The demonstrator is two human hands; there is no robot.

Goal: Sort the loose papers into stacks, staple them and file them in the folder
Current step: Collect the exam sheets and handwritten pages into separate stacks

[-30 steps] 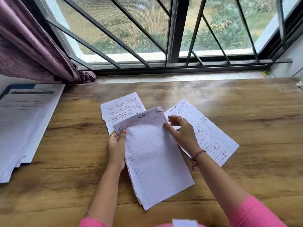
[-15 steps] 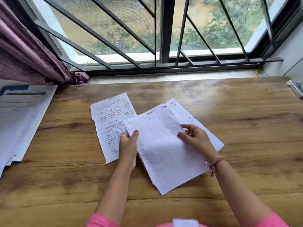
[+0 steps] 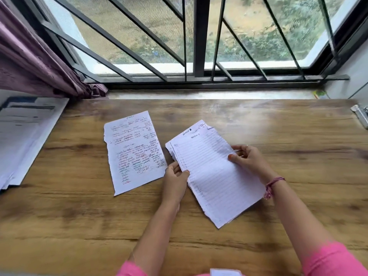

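A stack of lined white papers (image 3: 211, 176) lies tilted on the wooden table (image 3: 298, 176), right of centre. My left hand (image 3: 175, 180) pinches the stack's left edge with thumb on top. My right hand (image 3: 249, 160) grips its right edge, fingers curled round it. A single handwritten sheet (image 3: 135, 152) with red and blue writing lies flat just left of the stack, apart from both hands. A metal stapler (image 3: 361, 115) sits at the table's far right edge, partly cut off by the frame.
A folder with white printed papers (image 3: 25, 136) lies at the left edge of the table. A purple curtain (image 3: 35, 62) hangs at the back left. A barred window (image 3: 199, 46) and its sill run along the far side.
Both hands have slid the lined stack to the right, over the sheet that lay at the right, covering it. The handwritten sheet on the left is now fully uncovered.
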